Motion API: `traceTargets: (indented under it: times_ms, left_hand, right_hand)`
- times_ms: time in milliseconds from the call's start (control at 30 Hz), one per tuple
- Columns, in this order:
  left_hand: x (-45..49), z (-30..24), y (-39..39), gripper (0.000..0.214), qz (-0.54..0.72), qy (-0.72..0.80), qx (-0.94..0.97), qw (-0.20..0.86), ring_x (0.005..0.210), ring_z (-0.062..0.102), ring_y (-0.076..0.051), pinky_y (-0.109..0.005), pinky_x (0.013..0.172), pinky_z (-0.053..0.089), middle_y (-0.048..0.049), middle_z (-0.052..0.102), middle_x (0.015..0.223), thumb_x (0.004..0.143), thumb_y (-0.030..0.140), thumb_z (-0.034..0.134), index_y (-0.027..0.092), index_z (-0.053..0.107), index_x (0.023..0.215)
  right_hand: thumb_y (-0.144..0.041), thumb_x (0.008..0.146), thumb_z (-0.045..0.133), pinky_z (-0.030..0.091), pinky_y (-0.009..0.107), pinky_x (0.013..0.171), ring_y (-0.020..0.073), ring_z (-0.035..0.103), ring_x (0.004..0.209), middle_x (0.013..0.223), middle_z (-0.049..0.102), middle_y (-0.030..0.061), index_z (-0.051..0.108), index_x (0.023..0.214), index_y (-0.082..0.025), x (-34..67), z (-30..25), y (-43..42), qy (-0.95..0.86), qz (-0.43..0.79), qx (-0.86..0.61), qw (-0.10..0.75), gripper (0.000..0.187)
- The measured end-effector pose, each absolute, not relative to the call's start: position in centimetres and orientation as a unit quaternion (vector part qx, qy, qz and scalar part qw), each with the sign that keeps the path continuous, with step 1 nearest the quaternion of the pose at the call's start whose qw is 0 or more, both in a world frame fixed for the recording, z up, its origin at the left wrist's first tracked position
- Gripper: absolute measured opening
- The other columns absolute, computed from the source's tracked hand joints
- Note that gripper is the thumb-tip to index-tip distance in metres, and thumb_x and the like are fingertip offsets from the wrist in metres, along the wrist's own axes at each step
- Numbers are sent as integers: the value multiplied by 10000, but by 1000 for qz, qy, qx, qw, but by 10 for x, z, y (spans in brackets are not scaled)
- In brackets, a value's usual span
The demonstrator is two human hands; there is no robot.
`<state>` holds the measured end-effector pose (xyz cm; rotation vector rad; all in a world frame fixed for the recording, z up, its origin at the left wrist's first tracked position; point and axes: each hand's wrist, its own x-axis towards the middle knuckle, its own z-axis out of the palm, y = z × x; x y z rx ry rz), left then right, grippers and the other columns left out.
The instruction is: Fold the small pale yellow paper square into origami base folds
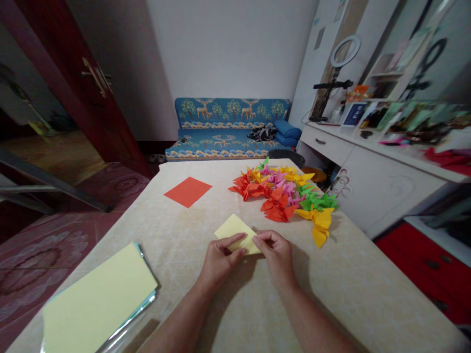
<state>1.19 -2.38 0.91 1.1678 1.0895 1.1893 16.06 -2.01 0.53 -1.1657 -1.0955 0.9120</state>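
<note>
A small yellow sheet of paper [232, 226], partly folded, is held just above the table between my two hands. My left hand [222, 255] pinches its lower left side between thumb and fingers. On the right corner, the thumb and fingertips of my right hand [275, 250] are closed on the same paper. The underside and the lower folds are hidden by my fingers. Beyond the hands, to the right, lies a pile of folded paper cranes [277, 189] in red, pink, yellow, orange and green. A flat red paper square [188, 191] lies farther off to the left.
A stack of larger paper [101, 294], pale yellow on top, lies at the table's near left in clear wrapping. The tablecloth [176, 235] is cream. A blue patterned sofa [224, 137] stands behind the table, a white dresser [368, 171] with a ring light [345, 51] at right.
</note>
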Motion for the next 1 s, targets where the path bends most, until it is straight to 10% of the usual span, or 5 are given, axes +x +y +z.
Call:
traceTargets:
  times_ms: [1000]
  left_hand:
    - [13,12,-23,680,527,398,372,653,761,675,-188,-253,672,518,-147,713,949,532,178,831,86,589,1161]
  right_hand:
    - [-298,695,699,466,294,684,186,600,745,782,638,49,611,681,-141,161,3,-20,-435,337,-500,669,180]
